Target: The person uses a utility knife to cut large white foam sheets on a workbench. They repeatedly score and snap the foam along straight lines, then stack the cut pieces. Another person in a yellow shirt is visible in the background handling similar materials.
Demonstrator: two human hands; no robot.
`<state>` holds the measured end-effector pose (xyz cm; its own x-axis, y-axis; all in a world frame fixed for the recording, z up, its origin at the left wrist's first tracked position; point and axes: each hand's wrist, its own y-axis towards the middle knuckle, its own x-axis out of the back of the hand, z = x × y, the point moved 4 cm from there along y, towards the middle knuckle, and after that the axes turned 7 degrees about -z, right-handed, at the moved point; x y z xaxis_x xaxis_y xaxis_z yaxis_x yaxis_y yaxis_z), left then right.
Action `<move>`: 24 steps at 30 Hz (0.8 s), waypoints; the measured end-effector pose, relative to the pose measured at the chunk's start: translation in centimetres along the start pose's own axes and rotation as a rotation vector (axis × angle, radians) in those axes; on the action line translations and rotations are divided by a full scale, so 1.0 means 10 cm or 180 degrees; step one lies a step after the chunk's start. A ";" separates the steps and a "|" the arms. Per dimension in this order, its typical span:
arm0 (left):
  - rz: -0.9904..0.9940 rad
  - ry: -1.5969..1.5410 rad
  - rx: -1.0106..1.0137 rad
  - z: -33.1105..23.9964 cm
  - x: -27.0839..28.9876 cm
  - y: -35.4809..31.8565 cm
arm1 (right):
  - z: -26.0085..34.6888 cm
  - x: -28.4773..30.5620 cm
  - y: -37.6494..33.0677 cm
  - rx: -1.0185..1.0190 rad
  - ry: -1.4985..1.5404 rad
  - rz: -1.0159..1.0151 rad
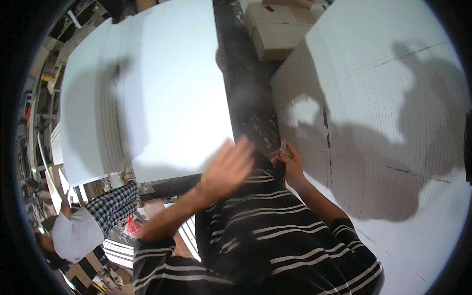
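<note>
My left hand (pixel 228 166) is blurred by motion, its fingers stretched out, at the near right corner of a large white board (pixel 182 93). I see nothing in it, and whether it touches the board I cannot tell. Further right, my right hand (pixel 292 164) is closed around a small pale, partly see-through thing (pixel 282 147), close to my body. The fingers hide much of that thing, so its kind does not show. Beside the board, to its left, lies a stack of white panels (pixel 86 113) with layered edges.
A tall pale block with a lined surface (pixel 364 147) stands close on my right, with shadows across it. Cardboard boxes (pixel 278 29) sit beyond the dark gap (pixel 250 93). At lower left another person in a white shirt (pixel 78 233) works near cluttered shelves and a red bag (pixel 132 226).
</note>
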<state>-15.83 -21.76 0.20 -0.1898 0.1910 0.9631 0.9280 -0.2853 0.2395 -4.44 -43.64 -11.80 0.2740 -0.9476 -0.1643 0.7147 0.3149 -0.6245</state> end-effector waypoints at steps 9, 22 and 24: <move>-0.1440 -0.0584 0.1959 0.11 0.58 -0.94 | 0.49 -0.93 0.67 -0.0005 -0.0640 0.1178; -0.1704 0.1273 0.2238 0.08 0.65 -0.84 | 1.27 -1.66 0.17 0.0132 -0.0107 0.2824; -0.2052 0.1530 0.2190 0.00 1.00 -0.84 | 1.20 -1.77 0.14 -0.0082 -0.0233 0.2978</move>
<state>-25.55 -17.44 7.78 -0.6785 -0.3181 0.6621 0.5597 0.3599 0.7465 -0.56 -25.73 -0.64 0.7705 -0.3037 -0.5604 0.1691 0.9451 -0.2797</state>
